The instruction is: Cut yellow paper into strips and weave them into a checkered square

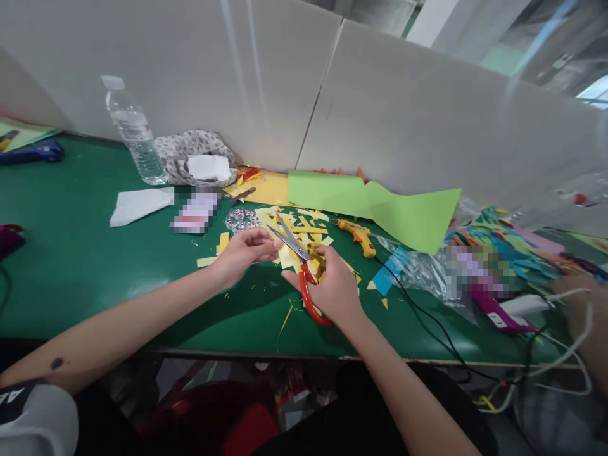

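My right hand grips a pair of scissors with red handles, their blades parted and pointing up and left. A darker yellow piece shows beside its fingers; whether it is held I cannot tell. Left of the blades, my left hand has its fingertips pinched together near the scissors' tips. What lies between those fingertips is too small to make out. Under and behind both hands spreads a pile of yellow paper strips. Beside it sits a heap of small shiny beads or sequins.
A yellow glue gun trails a black cord on the green table. Behind lie green sheets. A water bottle, a spotted pouch and a white tissue stand left. Clear plastic and another person's arm are right.
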A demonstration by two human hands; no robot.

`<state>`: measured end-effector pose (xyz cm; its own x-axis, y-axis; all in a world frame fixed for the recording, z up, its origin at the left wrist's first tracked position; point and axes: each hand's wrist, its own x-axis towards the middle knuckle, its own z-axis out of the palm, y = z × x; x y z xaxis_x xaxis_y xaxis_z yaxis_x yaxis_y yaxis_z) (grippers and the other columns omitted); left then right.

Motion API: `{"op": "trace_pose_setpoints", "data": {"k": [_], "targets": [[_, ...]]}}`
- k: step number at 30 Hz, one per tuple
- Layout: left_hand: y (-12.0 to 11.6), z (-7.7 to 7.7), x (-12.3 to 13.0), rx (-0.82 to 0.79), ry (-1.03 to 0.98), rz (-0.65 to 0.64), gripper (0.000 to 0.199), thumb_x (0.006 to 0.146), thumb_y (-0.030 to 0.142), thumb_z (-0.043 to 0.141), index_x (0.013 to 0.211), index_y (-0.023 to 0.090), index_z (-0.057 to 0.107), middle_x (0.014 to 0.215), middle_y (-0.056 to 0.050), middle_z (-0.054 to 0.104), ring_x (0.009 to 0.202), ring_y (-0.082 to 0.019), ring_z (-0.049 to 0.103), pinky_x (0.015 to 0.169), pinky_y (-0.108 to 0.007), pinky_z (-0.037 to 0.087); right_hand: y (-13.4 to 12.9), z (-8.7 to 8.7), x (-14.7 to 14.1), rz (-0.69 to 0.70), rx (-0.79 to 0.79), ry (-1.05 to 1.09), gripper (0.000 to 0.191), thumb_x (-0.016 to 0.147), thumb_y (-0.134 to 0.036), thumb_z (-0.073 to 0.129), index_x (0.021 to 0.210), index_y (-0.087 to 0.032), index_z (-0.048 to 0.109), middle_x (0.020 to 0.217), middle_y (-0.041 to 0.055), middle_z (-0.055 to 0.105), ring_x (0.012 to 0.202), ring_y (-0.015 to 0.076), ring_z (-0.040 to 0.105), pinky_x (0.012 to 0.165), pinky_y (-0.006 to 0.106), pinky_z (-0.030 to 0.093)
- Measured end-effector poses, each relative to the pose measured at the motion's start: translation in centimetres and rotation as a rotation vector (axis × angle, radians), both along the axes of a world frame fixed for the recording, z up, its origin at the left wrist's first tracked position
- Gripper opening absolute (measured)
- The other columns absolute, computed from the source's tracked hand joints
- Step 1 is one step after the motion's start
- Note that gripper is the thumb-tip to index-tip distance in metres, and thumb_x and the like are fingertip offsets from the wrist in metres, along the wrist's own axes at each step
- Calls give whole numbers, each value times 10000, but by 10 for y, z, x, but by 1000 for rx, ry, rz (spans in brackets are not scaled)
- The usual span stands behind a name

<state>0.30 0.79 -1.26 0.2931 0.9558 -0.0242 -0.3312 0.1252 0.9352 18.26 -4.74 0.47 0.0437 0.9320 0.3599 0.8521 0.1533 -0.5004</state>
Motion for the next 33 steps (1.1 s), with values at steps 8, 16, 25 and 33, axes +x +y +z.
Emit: {"op": "trace_pose_setpoints", "data": {"k": [8, 16, 25, 33], "targets": [[1, 0, -3, 27, -35, 30, 123, 620, 196, 734, 683, 167, 632, 646, 1, 661, 612, -108, 628, 682, -258, 516, 0, -4, -1, 10, 190, -183, 507, 671, -606, 576, 949, -202, 446, 893, 96, 602, 817, 268, 592, 597, 325, 416], [0, 2, -4, 38, -47, -27, 113, 613, 210, 750, 654, 165, 655, 625, 2, 655, 584, -104, 616, 664, -263, 527, 0, -3, 0, 18, 186, -191, 500, 674, -609, 569, 943, -206, 446, 883, 88, 598, 798, 260, 591, 592, 317, 407], [3, -3, -5, 35, -77, -85, 115, 607, 194, 751, 693, 183, 676, 678, -6, 663, 608, -106, 606, 641, -258, 523, -2, 0, 0, 49, 176, -192, 448, 678, -585, 569, 894, -212, 448, 820, 73, 591, 744, 235, 579, 562, 290, 379], [3, -2, -5, 23, -116, -130, 147, 609, 195, 756, 738, 180, 685, 686, -8, 674, 624, -111, 627, 617, -239, 528, -3, 1, 1, 55, 197, -196, 449, 673, -605, 575, 841, -209, 446, 791, 62, 576, 669, 203, 552, 523, 275, 350]]}}
